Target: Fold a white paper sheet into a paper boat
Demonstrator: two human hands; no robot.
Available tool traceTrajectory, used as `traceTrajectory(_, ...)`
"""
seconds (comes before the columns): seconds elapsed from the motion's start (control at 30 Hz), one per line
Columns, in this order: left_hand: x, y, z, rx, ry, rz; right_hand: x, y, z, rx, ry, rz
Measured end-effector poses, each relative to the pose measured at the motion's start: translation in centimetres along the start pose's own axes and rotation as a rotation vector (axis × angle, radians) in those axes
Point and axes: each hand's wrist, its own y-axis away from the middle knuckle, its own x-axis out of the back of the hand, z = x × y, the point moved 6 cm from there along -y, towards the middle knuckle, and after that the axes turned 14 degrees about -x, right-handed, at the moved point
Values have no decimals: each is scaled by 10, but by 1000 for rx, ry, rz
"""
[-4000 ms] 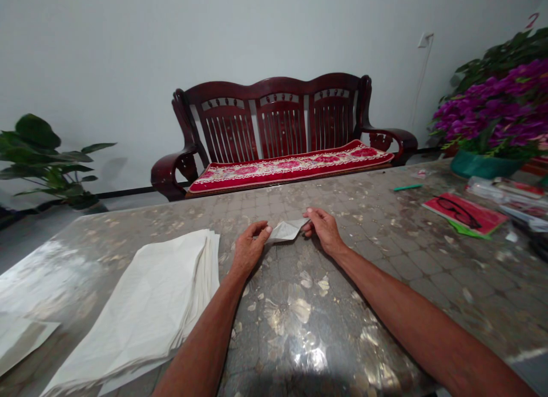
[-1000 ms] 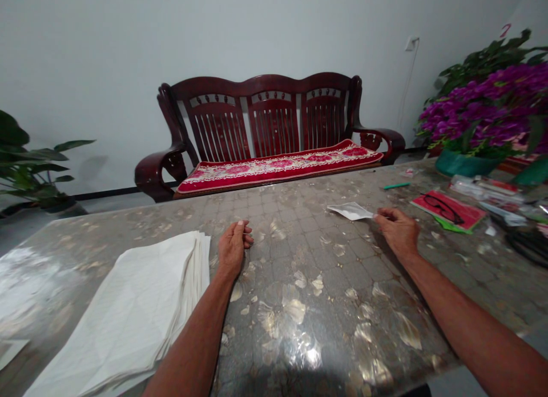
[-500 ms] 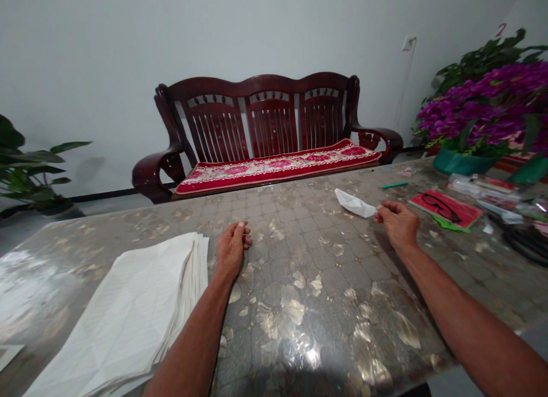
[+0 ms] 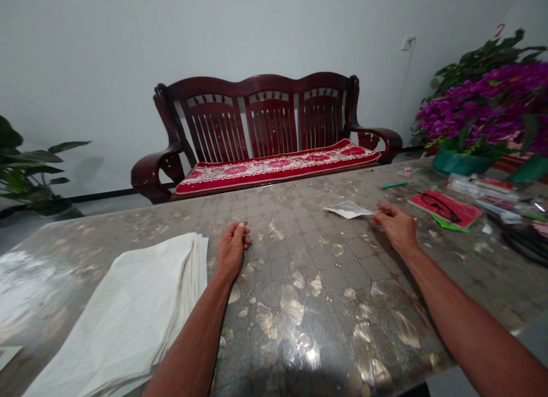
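A small white folded paper boat (image 4: 349, 209) is pinched by one pointed end between the thumb and fingers of my right hand (image 4: 396, 225). It tilts so that its open hollow shows, just over the patterned table. My left hand (image 4: 232, 245) rests on the table with its fingers curled in and the thumb against them; nothing shows in it. Left of that hand lies a stack of thin white paper sheets (image 4: 141, 294), its edges uneven, with my left forearm along its right side.
Right of my right hand lie a red booklet (image 4: 464, 211) with black glasses (image 4: 440, 205) on it and a green pen (image 4: 394, 185). Behind them stands a teal pot (image 4: 460, 162) of purple flowers (image 4: 483, 108). A dark wooden bench (image 4: 261, 117) stands beyond the far edge.
The paper boat has turned in my right hand, from its side facing me to its open hollow showing. My right hand moved very slightly left; my left hand stayed put.
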Motion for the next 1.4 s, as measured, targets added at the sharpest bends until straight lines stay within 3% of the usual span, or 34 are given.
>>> traceTrajectory(0.17, 0, 1, 1, 0, 13, -1, 0, -7, 7, 66, 88, -56)
traceTrajectory(0.47, 0, 0, 2, -4, 11, 6, -2, -2, 3, 116, 157, 16)
traceTrajectory(0.57, 0, 1, 2, -1, 6, 3, 7, -1, -6, 171, 148, 105)
traceTrajectory(0.7, -1, 1, 4, 8, 14, 1, 22, 5, -22, 359, 167, 276)
traceTrajectory(0.8, -1, 2, 5, 14, 16, 5, 23, 5, -24, 419, 234, 298)
traceTrajectory(1.2, 0, 1, 4, 17, 2, 16, 16, -7, -11, 334, 275, 223)
traceTrajectory(1.4, -1, 1, 6, 14, 3, 16, 12, -17, 0, 167, 135, 170)
